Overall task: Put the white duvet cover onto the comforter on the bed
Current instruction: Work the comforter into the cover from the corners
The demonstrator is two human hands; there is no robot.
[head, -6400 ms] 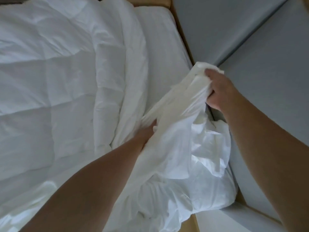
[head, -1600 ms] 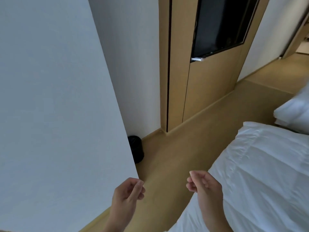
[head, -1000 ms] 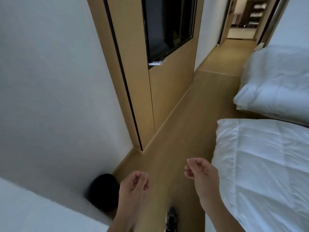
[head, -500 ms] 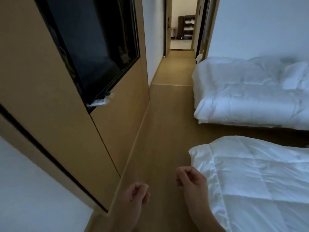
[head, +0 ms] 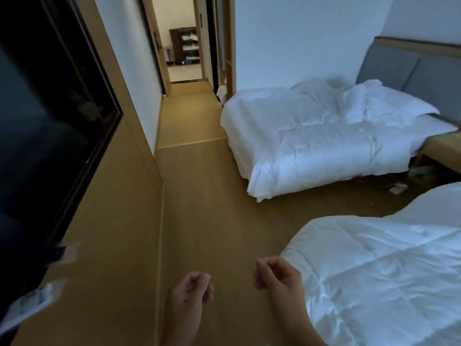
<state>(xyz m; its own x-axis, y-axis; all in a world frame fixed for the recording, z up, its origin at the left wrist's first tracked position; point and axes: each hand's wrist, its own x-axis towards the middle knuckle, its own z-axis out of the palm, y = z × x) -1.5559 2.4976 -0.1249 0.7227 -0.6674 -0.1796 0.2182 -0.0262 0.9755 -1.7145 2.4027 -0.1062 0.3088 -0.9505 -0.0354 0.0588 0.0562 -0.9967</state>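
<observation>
A white quilted comforter (head: 389,265) lies spread over the near bed at the lower right. My left hand (head: 190,293) hangs over the wooden floor at the bottom centre, fingers loosely curled, holding nothing. My right hand (head: 278,277) hovers just left of the comforter's corner, also loosely curled and empty, not touching the bedding. No separate duvet cover shows apart from the white bedding on the beds.
A second bed (head: 311,138) with rumpled white bedding and a grey headboard (head: 411,71) stands at the far right. A wooden wall panel (head: 104,221) with a dark screen (head: 45,101) runs along the left. A wooden floor aisle (head: 199,196) leads to a hallway (head: 182,68). A wooden nightstand (head: 444,148) stands between the beds.
The view has swung right from the white wall and black bin to the aisle and both beds. My hands, earlier gripping white fabric, stay empty and loosely curled.
</observation>
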